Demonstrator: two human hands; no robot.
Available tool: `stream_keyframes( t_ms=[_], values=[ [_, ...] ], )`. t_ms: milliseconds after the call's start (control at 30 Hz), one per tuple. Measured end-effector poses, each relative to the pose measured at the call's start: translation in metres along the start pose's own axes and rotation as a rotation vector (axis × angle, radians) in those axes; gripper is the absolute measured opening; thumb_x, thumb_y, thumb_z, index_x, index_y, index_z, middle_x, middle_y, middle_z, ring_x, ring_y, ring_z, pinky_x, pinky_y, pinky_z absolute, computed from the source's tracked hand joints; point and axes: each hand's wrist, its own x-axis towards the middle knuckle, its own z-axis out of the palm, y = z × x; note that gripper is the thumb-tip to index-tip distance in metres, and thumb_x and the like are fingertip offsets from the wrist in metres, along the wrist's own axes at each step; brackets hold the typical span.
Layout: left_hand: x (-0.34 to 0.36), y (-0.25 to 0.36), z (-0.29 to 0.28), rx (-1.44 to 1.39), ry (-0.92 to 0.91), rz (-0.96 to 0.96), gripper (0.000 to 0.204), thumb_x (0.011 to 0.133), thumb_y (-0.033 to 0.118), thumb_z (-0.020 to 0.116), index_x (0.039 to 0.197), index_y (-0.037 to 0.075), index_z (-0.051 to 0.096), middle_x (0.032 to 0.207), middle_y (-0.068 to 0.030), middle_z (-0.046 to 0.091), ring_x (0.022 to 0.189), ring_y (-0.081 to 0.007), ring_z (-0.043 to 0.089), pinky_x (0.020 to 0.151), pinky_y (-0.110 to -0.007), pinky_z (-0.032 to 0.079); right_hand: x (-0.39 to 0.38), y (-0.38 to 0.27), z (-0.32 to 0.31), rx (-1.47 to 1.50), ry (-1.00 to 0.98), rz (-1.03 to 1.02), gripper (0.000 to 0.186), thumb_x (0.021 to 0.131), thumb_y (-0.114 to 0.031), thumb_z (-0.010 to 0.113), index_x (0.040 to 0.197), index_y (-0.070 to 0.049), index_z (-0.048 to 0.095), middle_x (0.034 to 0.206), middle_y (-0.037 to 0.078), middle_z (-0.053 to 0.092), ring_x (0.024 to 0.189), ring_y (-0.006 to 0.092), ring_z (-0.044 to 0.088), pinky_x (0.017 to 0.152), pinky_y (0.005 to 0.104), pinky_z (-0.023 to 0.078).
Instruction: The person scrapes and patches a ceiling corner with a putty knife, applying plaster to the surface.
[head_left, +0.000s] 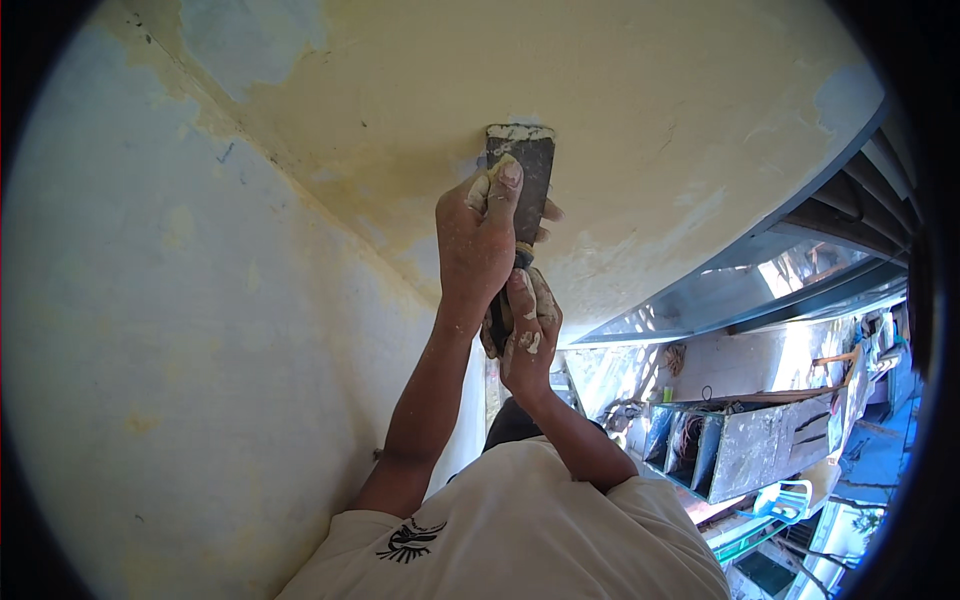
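Note:
A wide putty knife [535, 190] has its grey blade raised at the cream surface [680, 120], with pale filler along the tip. My left hand [470, 240] grips the blade, thumb on its face and fingertips round its far edge. A small yellowish bit shows under that thumb, too small to make out. Below it, my right hand [530, 335] is closed round the knife's dark handle [498, 315]. Both hands are spotted with dried pale filler. Patches of lighter paint show on the surface around the blade.
A pale wall [150, 350] runs along the left, meeting the cream surface at a seam. At the right are a curved metal edge [750, 280], dark beams [870, 190], a battered metal cabinet [760, 445], a light blue plastic chair [785, 500] and assorted clutter. My shirt fills the lower edge.

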Motion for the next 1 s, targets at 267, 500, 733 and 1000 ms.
stream_keyframes(
  t_ms=[267, 500, 733, 1000],
  values=[
    [-0.004, -0.008, -0.004, -0.011, -0.029, -0.022, 0.041, 0.091, 0.036, 0.051, 0.089, -0.004, 0.062, 0.071, -0.0101, 0.063, 0.058, -0.0137, 0.062, 0.049, -0.024, 0.05, -0.003, 0.005, 0.003, 0.156, 0.008, 0.076, 0.025, 0.094, -0.024, 0.044, 0.086, -0.001, 0.05, 0.068, 0.001, 0.047, 0.056, 0.0074, 0.04, 0.049, 0.0245, 0.034],
    [-0.002, -0.003, -0.002, -0.037, -0.005, -0.001, 0.042, 0.091, 0.037, 0.05, 0.089, -0.003, 0.062, 0.067, -0.0105, 0.063, 0.056, -0.0135, 0.061, 0.048, -0.024, 0.049, -0.001, 0.001, 0.005, 0.256, 0.0, 0.08, 0.02, 0.093, -0.023, 0.047, 0.085, -0.005, 0.05, 0.06, -0.001, 0.046, 0.042, 0.0057, 0.039, 0.038, 0.0208, 0.029],
    [0.008, 0.004, -0.003, -0.019, -0.06, 0.028, 0.039, 0.093, 0.034, 0.047, 0.086, -0.001, 0.061, 0.065, -0.0092, 0.064, 0.052, -0.011, 0.06, 0.044, -0.021, 0.045, 0.003, -0.003, 0.003, -0.085, 0.06, -0.157, 0.023, 0.093, -0.025, 0.047, 0.085, -0.003, 0.049, 0.065, 0.001, 0.047, 0.052, 0.0082, 0.043, 0.047, 0.0227, 0.035],
    [0.006, 0.005, 0.0, -0.011, -0.041, 0.008, 0.039, 0.093, 0.033, 0.047, 0.085, -0.002, 0.059, 0.065, -0.01, 0.063, 0.052, -0.0123, 0.06, 0.047, -0.023, 0.048, 0.01, -0.01, -0.002, 0.184, -0.03, 0.053, 0.024, 0.093, -0.025, 0.047, 0.077, -0.007, 0.048, 0.06, -0.001, 0.046, 0.043, 0.0054, 0.039, 0.038, 0.0221, 0.03]
  ],
)
